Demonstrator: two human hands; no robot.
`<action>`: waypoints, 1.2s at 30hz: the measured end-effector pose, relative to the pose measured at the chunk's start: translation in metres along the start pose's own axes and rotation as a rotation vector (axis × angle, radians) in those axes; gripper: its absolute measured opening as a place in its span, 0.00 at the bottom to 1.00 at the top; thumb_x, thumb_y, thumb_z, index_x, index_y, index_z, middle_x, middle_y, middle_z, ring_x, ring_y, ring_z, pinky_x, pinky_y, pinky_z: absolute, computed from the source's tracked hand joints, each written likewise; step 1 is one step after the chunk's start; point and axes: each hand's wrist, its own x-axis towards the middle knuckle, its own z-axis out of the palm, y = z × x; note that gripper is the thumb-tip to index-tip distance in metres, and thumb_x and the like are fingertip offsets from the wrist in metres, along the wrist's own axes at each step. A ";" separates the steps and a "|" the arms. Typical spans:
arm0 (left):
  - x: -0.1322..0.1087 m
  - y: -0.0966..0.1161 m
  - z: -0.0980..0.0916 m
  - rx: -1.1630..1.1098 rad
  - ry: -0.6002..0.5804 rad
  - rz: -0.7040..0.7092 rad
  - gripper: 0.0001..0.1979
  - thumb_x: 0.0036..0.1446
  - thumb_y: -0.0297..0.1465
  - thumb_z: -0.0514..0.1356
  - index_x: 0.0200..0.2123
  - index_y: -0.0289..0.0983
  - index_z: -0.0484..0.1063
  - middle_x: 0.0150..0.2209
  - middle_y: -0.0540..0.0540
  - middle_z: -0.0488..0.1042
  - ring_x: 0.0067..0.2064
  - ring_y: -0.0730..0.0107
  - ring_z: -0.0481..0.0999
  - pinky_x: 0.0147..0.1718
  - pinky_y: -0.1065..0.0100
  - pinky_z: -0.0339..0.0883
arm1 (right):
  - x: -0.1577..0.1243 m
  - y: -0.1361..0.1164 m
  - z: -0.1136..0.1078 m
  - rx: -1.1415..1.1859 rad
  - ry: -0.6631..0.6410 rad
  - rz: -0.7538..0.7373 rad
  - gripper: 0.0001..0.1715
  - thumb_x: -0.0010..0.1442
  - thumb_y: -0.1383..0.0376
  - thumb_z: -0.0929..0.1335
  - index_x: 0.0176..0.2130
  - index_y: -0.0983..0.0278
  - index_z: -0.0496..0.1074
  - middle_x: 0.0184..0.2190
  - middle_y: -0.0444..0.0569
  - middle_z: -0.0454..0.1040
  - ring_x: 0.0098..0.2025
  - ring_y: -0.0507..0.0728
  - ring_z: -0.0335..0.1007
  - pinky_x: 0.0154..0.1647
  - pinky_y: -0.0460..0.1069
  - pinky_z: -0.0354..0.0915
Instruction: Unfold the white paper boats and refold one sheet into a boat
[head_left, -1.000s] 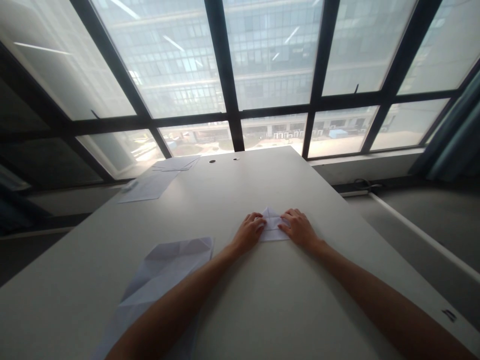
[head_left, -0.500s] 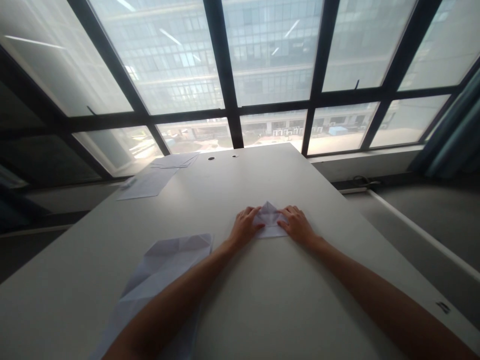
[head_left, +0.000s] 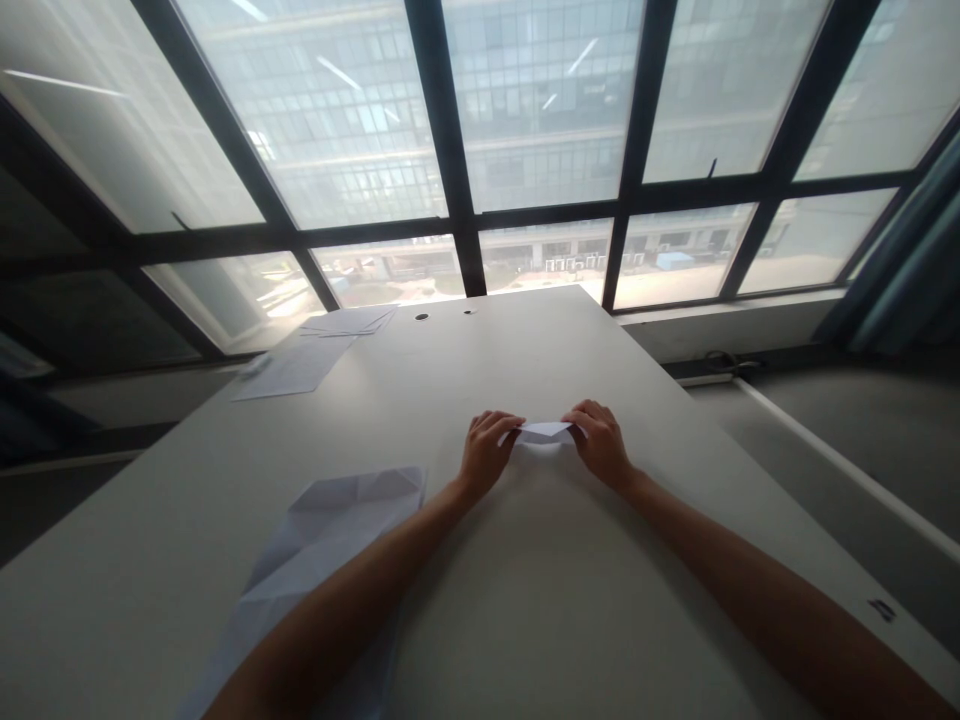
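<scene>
A small folded white paper (head_left: 543, 432) is held between my two hands over the white table (head_left: 510, 360). My left hand (head_left: 491, 448) pinches its left end, and my right hand (head_left: 596, 438) pinches its right end. The near edge of the paper looks raised off the tabletop, with a light patch just below it. Beside and partly under my left forearm lies a larger creased white sheet (head_left: 330, 530).
More white sheets (head_left: 292, 368) lie at the table's far left, some overlapping. Two round holes (head_left: 421, 317) sit near the far edge. A small dark object (head_left: 883, 610) is at the right edge. Windows and a blue curtain (head_left: 892, 270) stand beyond.
The folded paper has been tilted up, so its flat face with the pointed top no longer shows. My fingers have shifted to grip its two ends.
</scene>
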 end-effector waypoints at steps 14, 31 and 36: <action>0.002 0.003 0.000 0.111 -0.263 -0.114 0.09 0.62 0.26 0.58 0.42 0.42 0.77 0.42 0.47 0.80 0.45 0.64 0.77 0.47 0.65 0.67 | 0.001 -0.003 0.003 -0.090 -0.148 -0.036 0.10 0.65 0.69 0.64 0.37 0.63 0.76 0.36 0.50 0.77 0.44 0.59 0.67 0.49 0.54 0.55; 0.002 -0.007 0.002 0.290 -0.271 -0.282 0.15 0.63 0.35 0.59 0.52 0.41 0.73 0.51 0.43 0.74 0.53 0.56 0.71 0.53 0.56 0.64 | -0.001 0.011 0.010 -0.202 -0.192 0.225 0.17 0.64 0.67 0.65 0.53 0.64 0.70 0.47 0.53 0.75 0.51 0.60 0.68 0.53 0.51 0.60; 0.001 -0.002 0.005 0.179 -0.262 0.010 0.18 0.66 0.27 0.52 0.56 0.42 0.70 0.63 0.45 0.65 0.65 0.61 0.61 0.63 0.54 0.55 | -0.001 0.011 0.010 -0.270 -0.198 0.234 0.16 0.63 0.64 0.66 0.50 0.63 0.72 0.47 0.54 0.74 0.51 0.62 0.65 0.54 0.53 0.59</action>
